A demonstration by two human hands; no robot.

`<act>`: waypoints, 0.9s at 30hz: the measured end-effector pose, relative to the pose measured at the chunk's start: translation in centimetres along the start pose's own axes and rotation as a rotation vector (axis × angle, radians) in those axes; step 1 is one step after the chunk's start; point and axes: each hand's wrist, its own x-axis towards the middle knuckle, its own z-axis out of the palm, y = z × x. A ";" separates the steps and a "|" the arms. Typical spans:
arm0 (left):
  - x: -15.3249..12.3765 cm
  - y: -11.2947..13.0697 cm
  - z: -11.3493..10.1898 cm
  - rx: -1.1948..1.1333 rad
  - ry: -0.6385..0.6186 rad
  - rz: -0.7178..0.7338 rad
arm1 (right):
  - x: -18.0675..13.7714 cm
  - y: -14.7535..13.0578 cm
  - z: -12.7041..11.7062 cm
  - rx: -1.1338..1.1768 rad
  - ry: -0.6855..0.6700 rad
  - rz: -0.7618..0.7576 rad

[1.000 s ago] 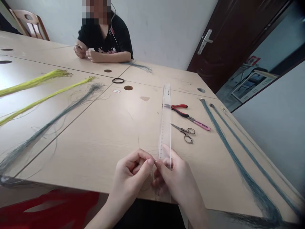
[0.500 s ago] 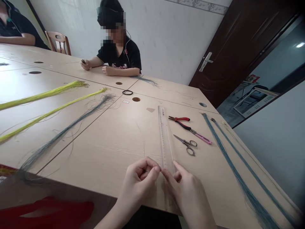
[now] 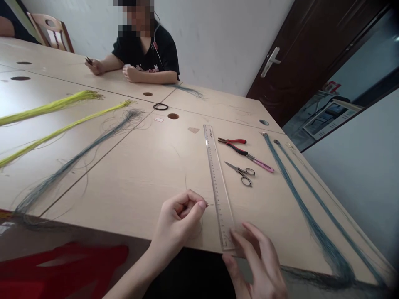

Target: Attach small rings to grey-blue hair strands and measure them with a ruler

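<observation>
My left hand (image 3: 182,214) is closed in a pinch above the table's near edge, left of the ruler. A thin thread (image 3: 185,176) runs over the tabletop to this hand, and a tiny tip pokes out past the thumb, too small to name. My right hand (image 3: 254,259) is open, fingers spread around the near end of a clear plastic ruler (image 3: 218,187), with the fingertips at its right edge. To the ruler's right lie small scissors (image 3: 241,171), red-and-black pliers (image 3: 233,145) and a pink-handled cutter (image 3: 262,164).
Blue-grey thread bundles (image 3: 299,207) lie on the right. Yellow bundles (image 3: 62,102) and another grey-blue bundle (image 3: 84,151) spread out on the left. A black ring (image 3: 161,106) lies near a table hole (image 3: 173,116). Across the table sits a person (image 3: 146,54) holding a small dark tool.
My right hand has left the left hand's fingertips, moved down and opened at the ruler's near end. The left hand keeps its pinch, now farther from the ruler. The view has tilted down.
</observation>
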 end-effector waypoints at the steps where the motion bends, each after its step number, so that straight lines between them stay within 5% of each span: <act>1: 0.0 -0.1 0.0 -0.004 -0.003 0.005 | 0.1 0.2 0.0 -0.002 -0.012 -0.034; 4: -0.1 -0.5 -0.1 -0.024 -0.013 0.019 | 1.6 0.4 -0.1 -0.058 -0.083 -0.104; 8: 0.0 -0.9 -0.1 -0.061 -0.015 0.039 | 6.0 -0.5 -0.5 -0.128 -0.297 -0.001; 11: 0.0 -1.0 -0.1 -0.066 -0.008 0.046 | 8.1 -1.4 -1.0 -0.055 -0.259 -0.013; 16: 0.0 -0.9 -0.1 -0.056 -0.011 0.051 | 6.4 -1.8 -0.8 0.012 -0.118 -0.091; 27: 0.0 -0.6 0.1 0.000 -0.033 0.055 | 7.7 -1.5 0.7 0.062 -0.309 -0.155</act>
